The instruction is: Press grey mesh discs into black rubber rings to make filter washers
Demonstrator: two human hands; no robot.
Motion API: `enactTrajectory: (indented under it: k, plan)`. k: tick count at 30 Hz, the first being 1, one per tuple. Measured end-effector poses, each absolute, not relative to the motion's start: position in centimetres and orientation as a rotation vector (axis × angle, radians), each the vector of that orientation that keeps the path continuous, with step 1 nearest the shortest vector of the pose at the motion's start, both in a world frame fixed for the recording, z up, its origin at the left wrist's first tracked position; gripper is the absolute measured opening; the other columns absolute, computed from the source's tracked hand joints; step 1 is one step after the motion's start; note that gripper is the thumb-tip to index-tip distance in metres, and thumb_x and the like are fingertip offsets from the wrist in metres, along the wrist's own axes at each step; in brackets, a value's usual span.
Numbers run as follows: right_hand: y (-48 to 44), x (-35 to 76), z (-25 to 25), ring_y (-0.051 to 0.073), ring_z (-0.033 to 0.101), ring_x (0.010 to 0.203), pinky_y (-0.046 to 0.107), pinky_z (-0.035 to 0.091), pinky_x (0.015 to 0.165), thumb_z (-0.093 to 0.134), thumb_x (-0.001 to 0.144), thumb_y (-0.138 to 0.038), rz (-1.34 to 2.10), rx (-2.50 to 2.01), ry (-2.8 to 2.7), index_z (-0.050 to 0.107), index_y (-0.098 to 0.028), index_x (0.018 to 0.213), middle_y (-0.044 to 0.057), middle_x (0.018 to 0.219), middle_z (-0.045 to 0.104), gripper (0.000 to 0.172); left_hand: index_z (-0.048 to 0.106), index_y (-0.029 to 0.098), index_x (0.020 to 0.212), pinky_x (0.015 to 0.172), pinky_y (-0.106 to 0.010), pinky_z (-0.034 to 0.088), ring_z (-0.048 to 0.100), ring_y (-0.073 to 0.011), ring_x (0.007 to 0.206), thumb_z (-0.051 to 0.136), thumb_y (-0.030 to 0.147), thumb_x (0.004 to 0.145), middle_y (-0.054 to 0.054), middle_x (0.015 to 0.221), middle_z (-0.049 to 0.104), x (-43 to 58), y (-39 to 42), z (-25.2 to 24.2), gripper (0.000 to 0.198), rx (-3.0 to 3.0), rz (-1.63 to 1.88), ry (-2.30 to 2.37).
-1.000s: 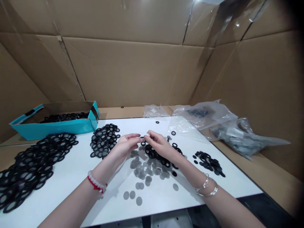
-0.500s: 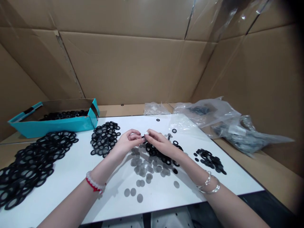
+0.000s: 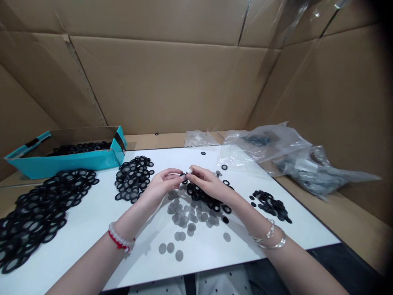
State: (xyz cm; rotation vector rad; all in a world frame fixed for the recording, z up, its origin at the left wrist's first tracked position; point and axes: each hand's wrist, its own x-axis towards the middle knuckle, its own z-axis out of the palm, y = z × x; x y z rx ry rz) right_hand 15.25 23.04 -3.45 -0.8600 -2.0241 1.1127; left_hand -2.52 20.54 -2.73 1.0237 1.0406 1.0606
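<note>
From my remote seat, the small dark piece (image 3: 183, 175) at the meeting fingers (image 3: 190, 171) is too small to read, and I cannot tell which hand grips it. The frame's left edge cuts off the heap of black mesh washers (image 3: 37, 217), the bottom edge crops both forearms (image 3: 87, 268), and cloudy plastic bags (image 3: 310, 174) blur their contents.

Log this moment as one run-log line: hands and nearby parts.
left hand: pinching small black ring | right hand: pinching same ring | nearby: grey mesh discs, black ring pile
</note>
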Motion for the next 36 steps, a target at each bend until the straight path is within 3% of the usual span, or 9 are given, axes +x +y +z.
enactTrajectory:
  k: [5,10,19,30,36]
  plan:
    - [22.89,15.09,-3.44,0.012,0.034,0.062,0.025,0.029,0.058,0.036,0.095,-0.043,1.085,-0.860,-2.104,0.037,-0.020,0.069,-0.004,0.066,0.034,0.035,0.061,0.012,0.093,0.065,-0.024,0.040,0.054,-0.0094,0.063,0.079,0.024,0.061,-0.001,0.071,0.064,-2.45,20.81,-3.06,0.039,1.075,1.023,1.030]
    - [22.45,14.79,-3.24,0.011,0.032,0.060,0.025,0.027,0.056,0.038,0.095,-0.038,0.963,-0.871,-2.090,0.031,-0.020,0.067,-0.005,0.065,0.031,0.034,0.063,0.010,0.089,0.060,-0.024,0.038,0.048,-0.0090,0.057,0.079,0.023,0.059,0.004,0.057,0.054,-2.35,20.90,-3.09,0.036,1.056,0.990,1.093]
    - [22.67,15.13,-2.98,0.011,0.031,0.060,0.025,0.027,0.057,0.038,0.095,-0.039,1.036,-0.883,-2.088,0.032,-0.021,0.068,-0.005,0.065,0.030,0.033,0.063,0.011,0.089,0.057,-0.021,0.036,0.050,-0.0069,0.055,0.082,0.019,0.055,0.005,0.057,0.057,-2.31,20.88,-3.08,0.040,0.984,1.060,0.996]
    - [22.40,15.11,-3.05,0.011,0.030,0.060,0.025,0.026,0.056,0.038,0.095,-0.040,0.988,-0.840,-2.086,0.030,-0.021,0.067,-0.005,0.065,0.030,0.035,0.066,0.010,0.082,0.062,-0.023,0.043,0.056,-0.0100,0.059,0.085,0.014,0.047,0.000,0.062,0.063,-2.04,21.13,-3.27,0.041,0.826,1.072,0.990]
    - [22.30,14.99,-3.07,0.012,0.031,0.061,0.025,0.028,0.056,0.037,0.095,-0.042,0.989,-0.868,-2.055,0.030,-0.021,0.070,-0.004,0.067,0.031,0.034,0.066,0.012,0.081,0.062,-0.024,0.044,0.056,-0.0102,0.061,0.082,0.017,0.054,-0.002,0.069,0.064,-2.06,20.70,-2.79,0.032,0.797,1.116,1.013]
